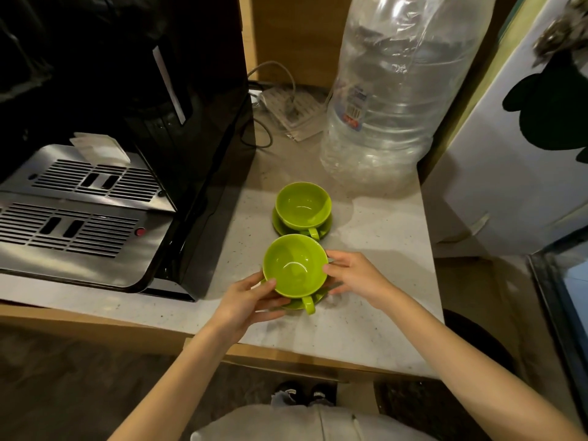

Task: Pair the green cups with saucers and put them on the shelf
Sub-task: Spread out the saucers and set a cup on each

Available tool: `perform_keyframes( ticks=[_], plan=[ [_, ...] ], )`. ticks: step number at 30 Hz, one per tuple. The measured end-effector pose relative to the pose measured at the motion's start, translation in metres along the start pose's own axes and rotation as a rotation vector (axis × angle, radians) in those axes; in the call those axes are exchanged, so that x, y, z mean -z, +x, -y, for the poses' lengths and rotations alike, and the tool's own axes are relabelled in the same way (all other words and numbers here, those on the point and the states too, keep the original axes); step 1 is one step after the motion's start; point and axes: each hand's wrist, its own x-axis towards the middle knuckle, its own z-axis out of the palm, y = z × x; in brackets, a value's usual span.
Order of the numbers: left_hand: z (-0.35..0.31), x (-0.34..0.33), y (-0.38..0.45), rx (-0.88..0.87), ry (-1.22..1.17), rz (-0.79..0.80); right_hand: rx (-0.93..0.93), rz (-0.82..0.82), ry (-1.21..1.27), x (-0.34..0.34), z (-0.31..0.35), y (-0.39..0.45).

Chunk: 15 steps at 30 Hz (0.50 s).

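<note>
On the surface [366, 313], both cups already sit on saucers, the far pair [303, 206] just behind the near cup [294, 264]. Your left hand [246, 302] and right hand [353, 275] clasp the near cup and its saucer [313, 299]; next, lift them together, level, toward the shelf, which isn't in view.

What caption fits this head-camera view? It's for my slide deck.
Both hands hold the near green cup and saucer beside a second pair.
</note>
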Motion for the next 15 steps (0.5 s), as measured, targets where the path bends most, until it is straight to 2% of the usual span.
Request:
perform_keyframes(
  ticks=[8, 15],
  plan=[
    [0.003, -0.001, 0.001, -0.009, 0.033, -0.017, -0.014, -0.026, -0.016, 0.0, -0.003, 0.003],
    [-0.019, 0.017, -0.001, 0.019, 0.282, -0.057, -0.08, -0.054, 0.001, 0.02, 0.001, 0.005]
  ],
)
